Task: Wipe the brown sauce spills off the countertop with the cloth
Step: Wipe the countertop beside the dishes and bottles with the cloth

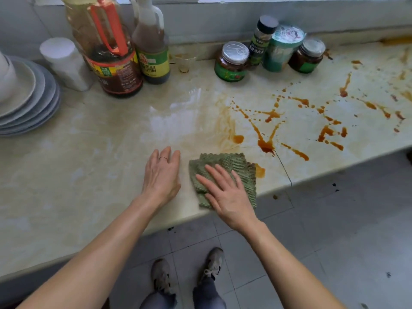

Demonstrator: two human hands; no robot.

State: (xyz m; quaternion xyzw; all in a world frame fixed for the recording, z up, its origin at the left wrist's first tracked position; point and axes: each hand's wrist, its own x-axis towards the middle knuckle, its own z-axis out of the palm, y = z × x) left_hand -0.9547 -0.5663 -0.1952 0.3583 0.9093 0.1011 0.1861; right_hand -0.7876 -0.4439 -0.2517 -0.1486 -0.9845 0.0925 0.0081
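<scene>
A folded green cloth (229, 168) lies flat on the pale marble countertop (100, 157) near its front edge. My right hand (225, 192) presses flat on the cloth with fingers spread. My left hand (161, 175) rests flat on the bare counter just left of the cloth, holding nothing. Brown sauce spills (265, 141) streak the counter right of and beyond the cloth, with one blob (259, 171) touching the cloth's right edge. A faint smeared patch (225, 128) lies behind the cloth.
Stacked plates (29, 97) sit at the far left beside a white container (64, 63). Sauce and vinegar bottles (151, 45) stand at the back. Several jars (231, 61) line the back wall. A crack (284, 168) runs across the counter edge. Tiled floor and my shoes lie below.
</scene>
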